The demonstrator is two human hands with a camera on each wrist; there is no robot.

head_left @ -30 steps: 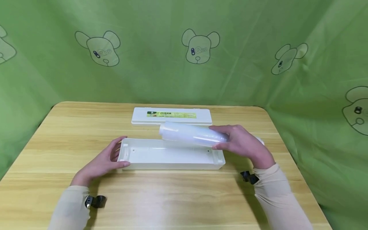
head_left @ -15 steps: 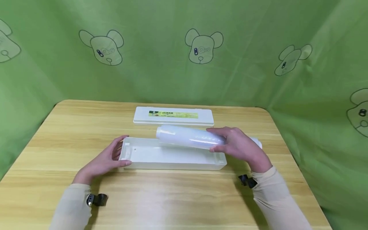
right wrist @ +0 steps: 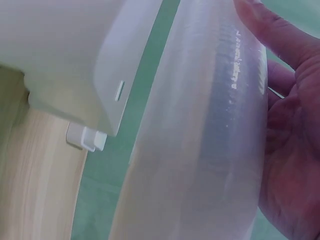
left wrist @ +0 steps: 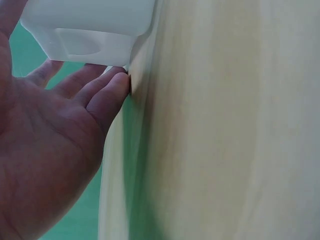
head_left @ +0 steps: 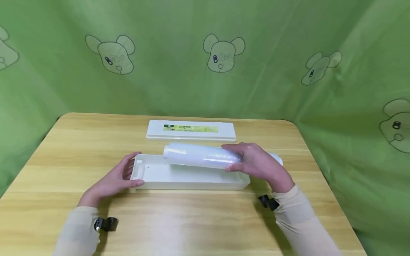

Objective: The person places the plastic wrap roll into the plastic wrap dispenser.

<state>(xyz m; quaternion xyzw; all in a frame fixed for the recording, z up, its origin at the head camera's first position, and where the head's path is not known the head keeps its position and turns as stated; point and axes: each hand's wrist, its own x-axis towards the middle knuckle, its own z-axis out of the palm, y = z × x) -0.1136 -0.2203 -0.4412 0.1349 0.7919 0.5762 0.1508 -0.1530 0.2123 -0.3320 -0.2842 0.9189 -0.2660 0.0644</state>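
Evidently, the right hand point(head_left: 257, 161) curls its fingers round the film roll point(head_left: 198, 155), which slants over the white box point(head_left: 192, 185), hiding part of its far wall; contact is unclear. The left hand point(head_left: 112, 181) grips the box's left end; beyond, a labelled lid point(head_left: 191, 134) lies on the bench point(head_left: 179, 220).

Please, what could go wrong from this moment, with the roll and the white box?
The roll extends past the right end of the white box, so it might jam if lowered now. The left-hand grip steadies only one end, so the other could swing if bumped.
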